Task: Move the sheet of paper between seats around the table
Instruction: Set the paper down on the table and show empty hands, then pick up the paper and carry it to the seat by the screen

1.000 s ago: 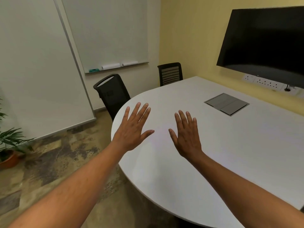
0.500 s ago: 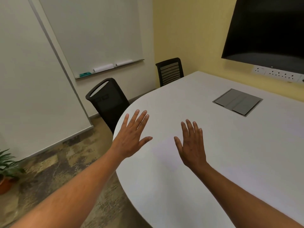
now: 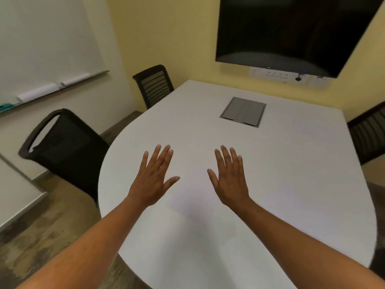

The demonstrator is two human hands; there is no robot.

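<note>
White bench (image 3: 291, 184), rounded near end. Left hand (image 3: 153, 182) and right hand (image 3: 231, 182) held flat above it, fingers (image 3: 159, 157) spread wide, holding nothing. Sheet of paper: cannot tell where it lies. Grey hatch (image 3: 243, 111) at 12 o'clock; black chairs at 9 (image 3: 64, 147), 11 (image 3: 155, 85), 3 (image 3: 369, 134).

i count two hands of mine over one white table (image 3: 291, 184): my left hand (image 3: 153, 180) and my right hand (image 3: 231, 180), each with five fingers spread flat and holding nothing. three black chairs: one (image 3: 62, 147) at the left, one (image 3: 155, 85) further back, one (image 3: 368, 134) at the right edge. one grey hatch (image 3: 242, 111) set in the tabletop. one dark screen (image 3: 291, 32) on the wall.
</note>
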